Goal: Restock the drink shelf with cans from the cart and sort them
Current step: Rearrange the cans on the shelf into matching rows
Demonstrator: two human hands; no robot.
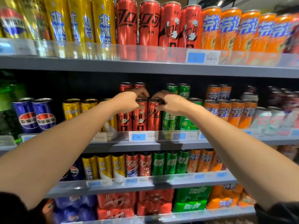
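Observation:
Both my arms reach to the middle shelf [161,143], where red cola cans stand in the front row. My left hand [129,101] grips the top of one red can [140,117]. My right hand [171,102] grips the top of the red can [153,117] just right of it. Both cans stand upright on the shelf, side by side and touching. A third red can [123,120] stands to their left, partly behind my left wrist. More red cans [126,87] stand behind them. The cart is out of view.
Green cans [182,120] stand right of the red ones, then orange cans [233,113]. Yellow cans [72,109] and blue cola cans [35,115] stand to the left. The shelves above and below hold the same colours, and multipacks fill the bottom shelf.

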